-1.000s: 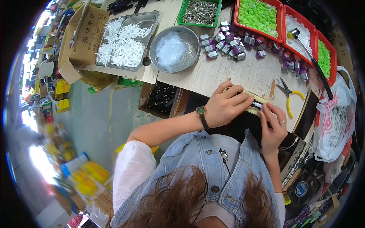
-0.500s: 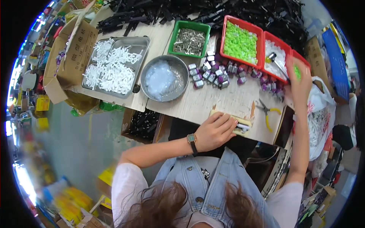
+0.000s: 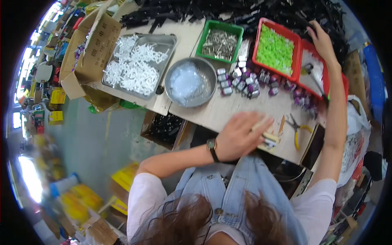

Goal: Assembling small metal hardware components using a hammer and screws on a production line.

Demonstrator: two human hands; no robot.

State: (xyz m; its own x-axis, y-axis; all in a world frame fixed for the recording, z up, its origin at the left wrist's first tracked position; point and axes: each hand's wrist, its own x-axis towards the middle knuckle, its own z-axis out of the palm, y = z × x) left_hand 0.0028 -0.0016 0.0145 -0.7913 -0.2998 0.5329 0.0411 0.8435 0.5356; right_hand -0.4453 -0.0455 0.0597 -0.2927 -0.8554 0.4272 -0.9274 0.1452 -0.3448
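My left hand (image 3: pixel 245 134), blurred by motion, is over a small pale fixture (image 3: pixel 270 139) at the bench's front edge. Its fingers are stretched out, and they partly cover the fixture and a white-and-dark piece on it. At the far right, my right hand (image 3: pixel 325 44) reaches to the edge of a heap of long black plastic parts (image 3: pixel 281 9). Its thumb and forefinger are apart, with nothing visible between them. Below that forearm, a red bin (image 3: pixel 302 55) holds white pieces and a dark-handled tool (image 3: pixel 314 75).
Yellow-handled pliers (image 3: pixel 298 136) lie right of the fixture. Behind are purple-and-silver small motors (image 3: pixel 247 83), a red bin of green pieces (image 3: pixel 256 51), a green bin of metal pins (image 3: pixel 201 47), a round metal bowl (image 3: pixel 213 87) and a metal tray (image 3: pixel 169 41) of white parts.
My right hand has moved from the right-hand bins up to the black parts heap. The left hand has lifted and stretched its fingers over the fixture. The view has shifted slightly.
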